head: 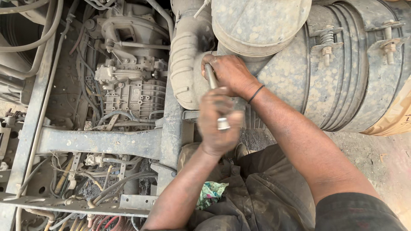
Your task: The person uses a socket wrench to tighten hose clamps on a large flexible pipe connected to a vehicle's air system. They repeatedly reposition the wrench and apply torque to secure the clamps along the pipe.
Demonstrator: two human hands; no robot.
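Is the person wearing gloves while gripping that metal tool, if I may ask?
No, both the left hand and the right hand grip the metal tool bare.

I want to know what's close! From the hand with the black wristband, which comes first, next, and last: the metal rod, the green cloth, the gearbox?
1. Metal rod: held in that right hand.
2. Gearbox: off to the left.
3. Green cloth: lowest, by the dark trousers.

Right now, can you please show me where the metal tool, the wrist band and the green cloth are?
metal tool (211,77): head view, on the bare shaft between the two hands.
wrist band (256,93): head view, on the black loop around the right wrist.
green cloth (210,193): head view, on the crumpled middle, beside the left forearm.
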